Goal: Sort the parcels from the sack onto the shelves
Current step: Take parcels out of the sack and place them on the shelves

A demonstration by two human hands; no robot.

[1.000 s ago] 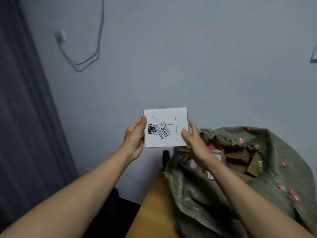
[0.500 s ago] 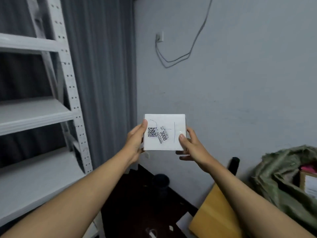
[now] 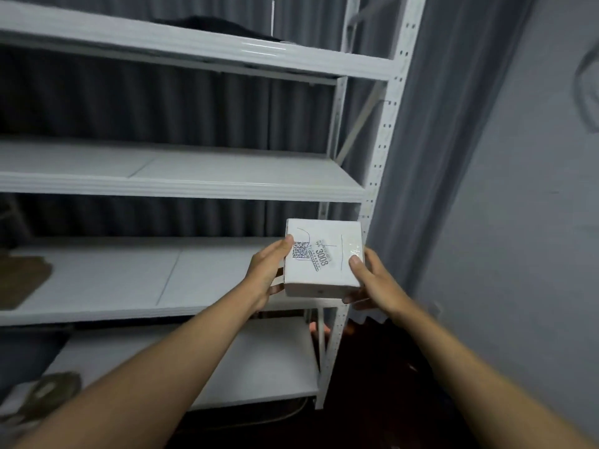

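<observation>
White shelves (image 3: 181, 186) are standing behind a person's hands; the left hand (image 3: 264, 270) and right hand (image 3: 376, 280) are gripping a white parcel (image 3: 324, 257), fingers (image 3: 355, 262) clamped on its sides, marked 3008.

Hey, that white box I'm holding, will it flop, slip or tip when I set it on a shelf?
The white box probably stays stiff: its edges look straight between the left hand and right hand. The glossy tape may be a little slippery. It is low and flat-sided, so it should sit without tipping or rolling.
</observation>
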